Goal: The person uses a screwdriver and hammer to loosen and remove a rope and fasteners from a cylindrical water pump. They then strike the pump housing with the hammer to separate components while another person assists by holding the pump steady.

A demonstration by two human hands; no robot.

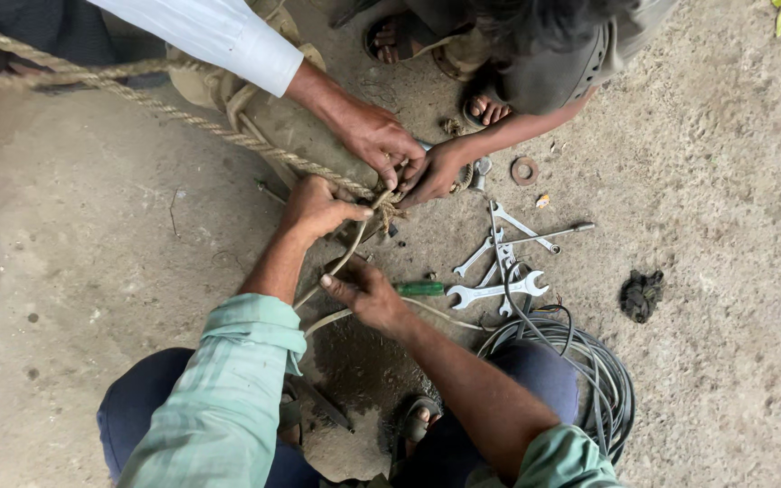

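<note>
My left hand (316,210) grips a thick tan rope (183,116) where it is knotted around a grey cylindrical object (296,136) lying on the concrete floor. My right hand (363,291) holds the rope's loose end just below, beside a green-handled screwdriver (419,288). Two hands of other people meet mine at the knot: one from a white sleeve (381,140) and one from a crouching person (440,172).
Several spanners (497,271) lie on the floor to the right of my hands. A coil of grey cable (580,361) sits by my right knee. A metal washer (524,171), a dark rag (641,295) and sandalled feet (485,110) are nearby.
</note>
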